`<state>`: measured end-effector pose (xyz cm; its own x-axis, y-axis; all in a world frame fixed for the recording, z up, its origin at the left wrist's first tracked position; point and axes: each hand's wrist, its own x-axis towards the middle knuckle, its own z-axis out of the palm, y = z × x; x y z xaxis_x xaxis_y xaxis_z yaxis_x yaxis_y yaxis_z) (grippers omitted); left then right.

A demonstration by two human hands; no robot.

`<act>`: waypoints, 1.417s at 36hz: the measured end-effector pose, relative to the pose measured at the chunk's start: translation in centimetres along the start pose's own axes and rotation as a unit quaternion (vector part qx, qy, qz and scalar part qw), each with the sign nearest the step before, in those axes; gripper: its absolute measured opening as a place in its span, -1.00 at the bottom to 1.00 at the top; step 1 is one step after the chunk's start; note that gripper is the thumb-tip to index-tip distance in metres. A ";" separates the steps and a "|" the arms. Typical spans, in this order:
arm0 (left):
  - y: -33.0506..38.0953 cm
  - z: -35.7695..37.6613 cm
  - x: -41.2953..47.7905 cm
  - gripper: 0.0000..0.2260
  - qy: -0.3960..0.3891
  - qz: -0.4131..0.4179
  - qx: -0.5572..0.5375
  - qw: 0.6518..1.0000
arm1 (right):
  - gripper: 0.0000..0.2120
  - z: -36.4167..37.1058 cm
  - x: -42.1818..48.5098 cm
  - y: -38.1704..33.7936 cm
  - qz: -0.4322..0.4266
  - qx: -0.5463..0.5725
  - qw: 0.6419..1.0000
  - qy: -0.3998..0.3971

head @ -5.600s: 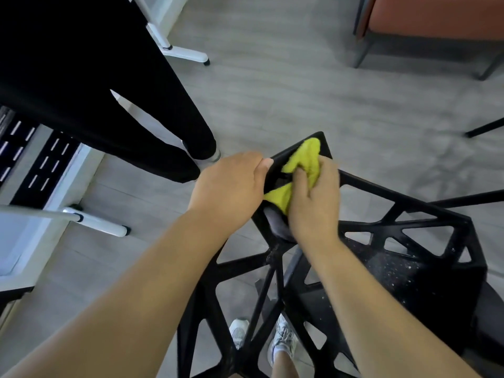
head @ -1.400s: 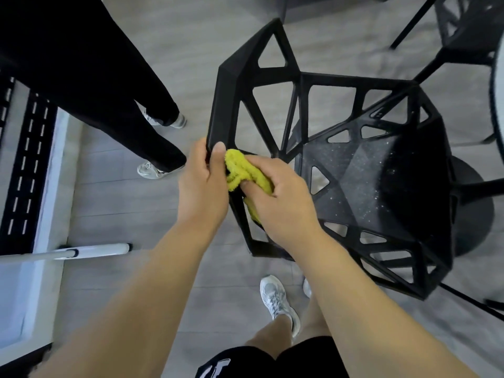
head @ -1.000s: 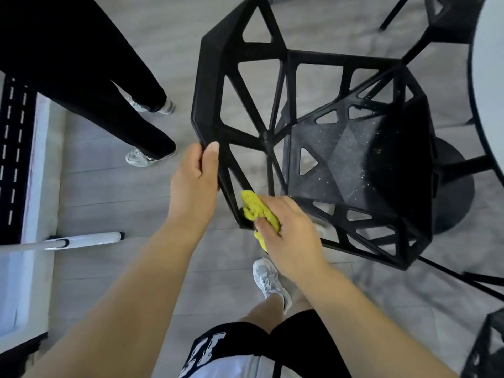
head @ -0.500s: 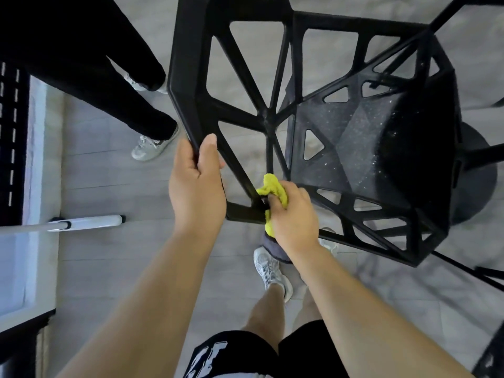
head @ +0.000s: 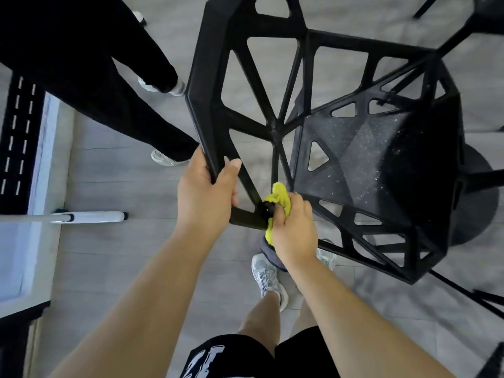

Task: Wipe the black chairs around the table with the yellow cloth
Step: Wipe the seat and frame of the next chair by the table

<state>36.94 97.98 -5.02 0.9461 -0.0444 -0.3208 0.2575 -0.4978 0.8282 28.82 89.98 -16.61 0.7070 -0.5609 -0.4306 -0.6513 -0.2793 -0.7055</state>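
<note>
White print on the shorts [head: 245, 350]: we cannot read it. Left hand [head: 203, 197] grips the black chair [head: 207, 77] by its frame edge, fingers curled round it. Right hand [head: 294, 230], just beside, clenches the yellow cloth [head: 278, 199] against a lower strut joint. Grey plank floor [head: 122, 255] below both hands; another person's black-trousered legs [head: 122, 91] beyond the left hand.

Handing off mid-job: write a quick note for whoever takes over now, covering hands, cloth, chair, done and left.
Left hand grips the backrest edge of the black chair, steadying it.
Right hand holds the yellow cloth bunched against the backrest's lower corner.
Done: cannot tell which struts are clean.
Left: the seat, speckled white, and a second chair at top right.
</note>
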 end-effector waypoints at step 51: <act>4.4 0.7 12.8 -0.45 0.219 0.181 0.628 0.725 | -0.83 4.5 15.1 -10.3 -0.172 0.130 0.976 0.020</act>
<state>50.01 94.63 -5.80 0.9491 -0.2272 0.2181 -0.1450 -0.9300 -0.3377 47.45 87.89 -18.40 0.8572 -0.5000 -0.1238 -0.2812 -0.2529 -0.9257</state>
